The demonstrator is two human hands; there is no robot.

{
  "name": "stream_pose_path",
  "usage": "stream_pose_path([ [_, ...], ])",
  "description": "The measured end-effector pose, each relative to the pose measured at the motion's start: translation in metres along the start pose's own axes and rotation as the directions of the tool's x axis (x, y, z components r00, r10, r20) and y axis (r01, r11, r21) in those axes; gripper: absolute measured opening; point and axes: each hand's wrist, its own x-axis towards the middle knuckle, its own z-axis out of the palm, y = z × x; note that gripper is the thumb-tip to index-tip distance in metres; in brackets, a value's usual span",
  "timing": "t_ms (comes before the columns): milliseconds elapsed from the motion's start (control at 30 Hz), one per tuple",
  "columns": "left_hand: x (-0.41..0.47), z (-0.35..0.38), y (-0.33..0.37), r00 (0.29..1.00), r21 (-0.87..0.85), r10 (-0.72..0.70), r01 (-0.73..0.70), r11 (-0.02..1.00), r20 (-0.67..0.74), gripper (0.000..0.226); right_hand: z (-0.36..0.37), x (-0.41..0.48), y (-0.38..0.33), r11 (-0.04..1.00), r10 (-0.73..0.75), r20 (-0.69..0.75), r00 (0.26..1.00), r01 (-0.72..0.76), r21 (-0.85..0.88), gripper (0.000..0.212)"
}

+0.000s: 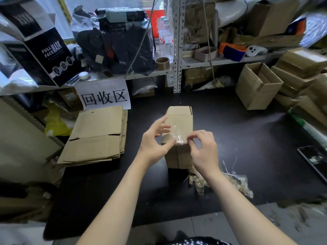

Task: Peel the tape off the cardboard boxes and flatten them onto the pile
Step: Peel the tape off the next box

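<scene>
A scrap of patterned garment (194, 242) is showing at the bottom edge, cut off by the frame, as two bare forearms are reaching out over a black worktop (256, 131). The right hand (203, 151) is curling its fingertips at the near top edge of a small cardboard box (180, 119), pinching a strip of clear tape (177, 135) that is glinting across the box's upper face; the knuckles are hiding part of the grip. The left hand (155, 138) is lying released against the box's left side, fingers spread loosely above the top and thumb pressing the near corner. The box is standing upright in the middle of the worktop, its lower right corner hidden behind the right wrist. Just beside that wrist a heap of peeled tape (242, 184) is lying crumpled, partly covered by the forearm. To the left, apart from the box, a pile of flattened cardboard (99, 133) is resting at the worktop's edge. A phone (313, 160) is lying at the right border, cut off. Farther back, a paper sign (104, 96) with large printed characters is hanging from a shelf (212, 61), its lower edge tucked behind the pile, and an open carton (256, 92) is standing at the far right beside blurred stacked cartons. On the shelf a black mask box (44, 50), a tape roll (162, 63) and clear bottles (167, 36) are sitting among dark bags too jumbled to make out.
</scene>
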Motion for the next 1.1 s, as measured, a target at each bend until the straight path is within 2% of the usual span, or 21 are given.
stream_pose_path([
  [67, 0.001, 0.001, -0.005, 0.995, 0.017, -0.032, 0.031, 0.999, 0.092, 0.084, -0.005, -0.003, -0.002, 0.997, 0.066, -0.026, 0.997, -0.065, 0.032, 0.016],
  [133, 0.004, 0.006, -0.012, 0.975, 0.123, -0.010, -0.018, 0.992, 0.223, 0.079, -0.011, -0.006, -0.002, 0.981, 0.165, -0.063, 0.984, -0.157, 0.113, 0.015],
  [233, 0.006, 0.017, -0.021, 0.980, 0.208, 0.050, -0.090, 0.974, 0.190, 0.064, -0.022, -0.010, 0.000, 0.892, 0.375, -0.071, 0.924, -0.339, 0.299, 0.008],
  [300, 0.007, 0.023, -0.024, 0.988, 0.192, 0.054, -0.081, 0.978, 0.144, 0.055, -0.027, -0.015, 0.010, 0.864, 0.466, -0.030, 0.884, -0.448, 0.231, 0.009],
  [400, 0.007, 0.030, -0.025, 0.992, 0.149, 0.062, -0.078, 0.986, 0.112, 0.050, -0.028, -0.031, 0.036, 0.810, 0.587, 0.153, 0.795, -0.580, -0.088, 0.023],
  [500, 0.007, 0.035, -0.025, 0.994, 0.127, 0.087, -0.095, 0.987, 0.070, 0.048, -0.023, -0.053, 0.057, 0.777, 0.601, 0.300, 0.741, -0.454, -0.435, 0.043],
  [600, 0.009, 0.037, -0.027, 0.993, 0.135, 0.118, -0.117, 0.984, -0.003, 0.045, -0.017, -0.064, 0.062, 0.698, 0.603, 0.244, 0.760, -0.355, -0.622, 0.037],
  [700, 0.008, 0.036, -0.029, 0.992, 0.131, 0.112, -0.102, 0.986, -0.066, 0.043, -0.014, -0.062, 0.061, 0.686, 0.576, 0.163, 0.801, -0.364, -0.630, 0.013],
  [800, 0.006, 0.032, -0.032, 0.988, 0.103, 0.093, -0.080, 0.991, -0.122, 0.041, -0.014, -0.058, 0.063, 0.683, 0.592, 0.081, 0.802, -0.445, -0.580, 0.037],
  [833, 0.005, 0.030, -0.033, 0.985, 0.092, 0.081, -0.068, 0.993, -0.150, 0.040, -0.013, -0.058, 0.066, 0.686, 0.590, 0.057, 0.805, -0.463, -0.561, 0.038],
  [967, 0.004, 0.018, -0.035, 0.972, 0.055, 0.019, -0.006, 0.998, -0.233, 0.039, -0.009, -0.056, 0.073, 0.672, 0.570, 0.029, 0.821, -0.446, -0.590, 0.026],
  [1100, 0.003, 0.014, -0.032, 0.950, -0.026, -0.037, 0.030, 0.999, -0.311, 0.039, -0.005, -0.054, 0.077, 0.736, 0.519, 0.049, 0.853, -0.417, -0.534, 0.018],
])
